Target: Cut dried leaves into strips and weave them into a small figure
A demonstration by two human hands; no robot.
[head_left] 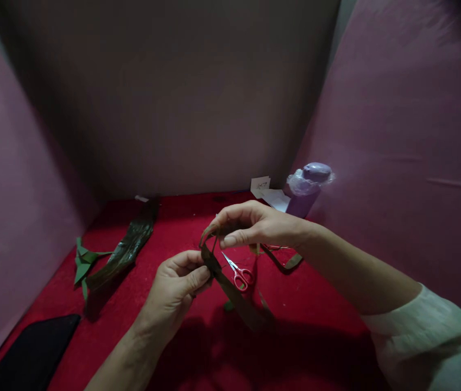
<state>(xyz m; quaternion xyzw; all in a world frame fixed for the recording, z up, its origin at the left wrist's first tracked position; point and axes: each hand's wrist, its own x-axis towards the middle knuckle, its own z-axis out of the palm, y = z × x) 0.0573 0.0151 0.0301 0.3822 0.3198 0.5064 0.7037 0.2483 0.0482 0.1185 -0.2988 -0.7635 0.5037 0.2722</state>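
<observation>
Between thumb and fingers, my left hand (173,288) pinches a dark green leaf strip (236,297), whose long tail hangs down to the right. My right hand (263,225) is just above and to the right, its fingers curved round the strip's upper end, which bends into a small loop. How the fingertips grip it is partly hidden. Below the right hand, small scissors (241,279) with red handles lie on the red cloth (132,331). Another curled strip (285,265) rests under the right wrist. A small bright green piece (228,306) shows beside the hanging strip.
To the left lie a broad, shiny dark leaf (128,247) and a folded green leaf shape (85,259). A black flat object (30,353) occupies the near left corner. White cards (271,196) and a purple container (305,190) topped with clear plastic stand at the back right. Pinkish walls enclose both sides.
</observation>
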